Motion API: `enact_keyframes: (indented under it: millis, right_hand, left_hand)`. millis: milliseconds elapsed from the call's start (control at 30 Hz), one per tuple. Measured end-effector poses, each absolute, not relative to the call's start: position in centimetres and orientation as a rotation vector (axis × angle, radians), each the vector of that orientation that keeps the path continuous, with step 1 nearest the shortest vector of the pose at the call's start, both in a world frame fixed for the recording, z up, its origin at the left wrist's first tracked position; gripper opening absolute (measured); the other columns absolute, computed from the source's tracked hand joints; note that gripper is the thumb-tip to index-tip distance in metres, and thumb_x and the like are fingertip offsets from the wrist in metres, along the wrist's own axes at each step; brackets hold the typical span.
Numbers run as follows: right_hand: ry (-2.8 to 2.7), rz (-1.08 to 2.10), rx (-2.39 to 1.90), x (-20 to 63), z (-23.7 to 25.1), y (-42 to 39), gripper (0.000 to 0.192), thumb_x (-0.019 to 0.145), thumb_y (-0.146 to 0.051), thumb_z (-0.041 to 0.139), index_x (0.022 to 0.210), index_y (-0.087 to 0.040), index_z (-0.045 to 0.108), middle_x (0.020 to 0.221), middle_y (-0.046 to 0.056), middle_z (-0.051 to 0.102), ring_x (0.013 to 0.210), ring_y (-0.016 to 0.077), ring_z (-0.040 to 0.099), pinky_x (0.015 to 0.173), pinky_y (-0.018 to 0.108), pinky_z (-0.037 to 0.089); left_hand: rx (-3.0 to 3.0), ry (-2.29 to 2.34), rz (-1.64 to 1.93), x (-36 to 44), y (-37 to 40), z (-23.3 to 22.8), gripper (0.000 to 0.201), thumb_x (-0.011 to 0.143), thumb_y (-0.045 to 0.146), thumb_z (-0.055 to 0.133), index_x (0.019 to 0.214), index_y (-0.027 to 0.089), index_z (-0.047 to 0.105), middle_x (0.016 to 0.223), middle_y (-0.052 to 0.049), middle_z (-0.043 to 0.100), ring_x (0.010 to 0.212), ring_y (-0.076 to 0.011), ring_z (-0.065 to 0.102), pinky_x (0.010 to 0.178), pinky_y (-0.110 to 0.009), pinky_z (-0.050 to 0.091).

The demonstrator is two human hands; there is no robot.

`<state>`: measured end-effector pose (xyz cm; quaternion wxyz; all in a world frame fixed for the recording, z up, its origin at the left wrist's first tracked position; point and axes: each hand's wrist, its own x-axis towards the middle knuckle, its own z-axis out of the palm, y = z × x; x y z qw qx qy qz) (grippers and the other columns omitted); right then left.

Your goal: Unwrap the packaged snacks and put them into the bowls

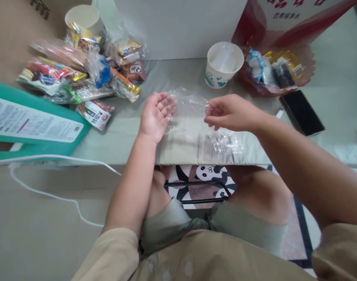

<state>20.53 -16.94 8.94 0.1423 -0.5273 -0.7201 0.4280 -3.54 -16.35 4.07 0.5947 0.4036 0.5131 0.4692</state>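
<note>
Packaged snacks (81, 74) lay heaped on the desk (125, 136); the left hand (156, 117), fingers half-curled, met a clear plastic bag (191, 103), whether pinching could not be told; the bag spanned both hands; the right hand (229, 111) pinched its edge between fingers; farther right lay a smartphone (303, 112)

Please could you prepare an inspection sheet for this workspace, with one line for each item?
Surface: pale green table cover, lightly creased.
Work items: clear plastic film in the middle; crumpled plastic near the front edge.
Clutter: packaged snacks at left; paper cup, bowl of packets and phone toward the right.
Hands: left hand and right hand at opposite sides of the film, fingers curled; grip unclear.
Cables: white cable at the left front edge, dangling below.
Surroundings: brown carton at left; red-and-white box behind the bowl.
</note>
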Motion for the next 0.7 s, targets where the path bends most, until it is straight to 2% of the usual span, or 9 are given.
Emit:
enact_keyframes:
  millis: [100, 200, 267, 333, 400, 467, 600, 700]
  right_hand:
    - [-1.574, 1.331, -1.595, 21.0, 8.7, -19.3, 0.018, 0.082, -0.026, 0.074, 0.076, -0.021, 0.058, 0.066, 0.001, 0.067, 0.053, 0.0139, 0.063, 0.05, 0.026, 0.046]
    - [-1.147, 1.329, -1.627, 20.7, 5.9, -21.2, 0.024, 0.083, -0.031, 0.074, 0.08, -0.022, 0.053, 0.065, -0.002, 0.065, 0.051, 0.0121, 0.062, 0.048, 0.024, 0.047]
    - [-0.996, 1.316, -1.652, 20.4, 3.8, -21.9, 0.026, 0.082, -0.033, 0.075, 0.08, -0.022, 0.052, 0.061, -0.003, 0.062, 0.049, 0.0112, 0.06, 0.048, 0.023, 0.046]
    - [-0.965, 1.315, -1.644, 20.5, 2.2, -22.4, 0.026, 0.083, -0.035, 0.074, 0.079, -0.022, 0.052, 0.059, -0.004, 0.061, 0.047, 0.0107, 0.058, 0.046, 0.022, 0.044]
    - [-0.992, 1.337, -1.598, 20.9, 1.4, -22.5, 0.024, 0.085, -0.038, 0.071, 0.081, -0.022, 0.054, 0.059, -0.003, 0.061, 0.048, 0.0111, 0.058, 0.046, 0.022, 0.044]
    - [-1.034, 1.361, -1.549, 21.6, 1.1, -22.4, 0.02, 0.085, -0.038, 0.07, 0.087, -0.023, 0.059, 0.064, -0.003, 0.063, 0.051, 0.0118, 0.06, 0.046, 0.023, 0.046]
    - [-1.168, 1.304, -1.514, 22.6, 1.0, -21.9, 0.023, 0.082, -0.029, 0.066, 0.104, -0.024, 0.068, 0.082, -0.001, 0.07, 0.051, 0.0094, 0.055, 0.049, 0.024, 0.047]
    - [-1.219, 1.174, -1.483, 22.7, 0.5, -21.6, 0.019, 0.083, -0.028, 0.06, 0.098, -0.026, 0.071, 0.117, 0.003, 0.071, 0.06, 0.0078, 0.057, 0.053, 0.024, 0.049]
  left_hand:
    - [0.873, 1.189, 0.973, -3.2, -16.3, 3.7, 0.069, 0.093, 0.08, 0.033, 0.108, 0.02, 0.063, 0.122, -0.015, 0.074, 0.125, -0.0261, 0.068, 0.087, -0.031, 0.062]
    - [0.788, 1.016, 0.707, -1.5, -17.4, 3.2, 0.077, 0.085, 0.088, 0.04, 0.104, 0.018, 0.067, 0.113, -0.018, 0.077, 0.116, -0.0295, 0.073, 0.084, -0.035, 0.064]
    - [0.741, 0.931, 0.54, 0.1, -18.4, 2.8, 0.065, 0.085, 0.077, 0.058, 0.106, 0.017, 0.068, 0.108, -0.018, 0.078, 0.109, -0.0293, 0.075, 0.084, -0.036, 0.063]
    - [0.757, 0.948, 0.454, 1.5, -19.2, 2.4, 0.044, 0.083, 0.054, 0.075, 0.105, 0.017, 0.068, 0.102, -0.015, 0.08, 0.099, -0.026, 0.077, 0.082, -0.034, 0.062]
    - [0.837, 1.032, 0.453, 2.3, -19.5, 2.1, 0.029, 0.08, 0.034, 0.079, 0.101, 0.017, 0.068, 0.091, -0.01, 0.079, 0.085, -0.0219, 0.077, 0.076, -0.032, 0.06]
    - [0.932, 1.118, 0.482, 2.5, -19.3, 1.9, 0.021, 0.082, 0.027, 0.075, 0.099, 0.017, 0.068, 0.08, -0.007, 0.077, 0.073, -0.0192, 0.074, 0.067, -0.03, 0.058]
    - [1.028, 1.214, 0.505, 1.8, -18.4, 2.2, 0.031, 0.085, 0.022, 0.067, 0.116, 0.022, 0.067, 0.068, -0.001, 0.071, 0.058, -0.0164, 0.07, 0.053, -0.026, 0.052]
    - [1.056, 1.196, 0.553, 1.2, -18.0, 2.4, 0.043, 0.085, 0.02, 0.062, 0.127, 0.026, 0.064, 0.066, 0.001, 0.071, 0.054, -0.0152, 0.068, 0.05, -0.024, 0.05]
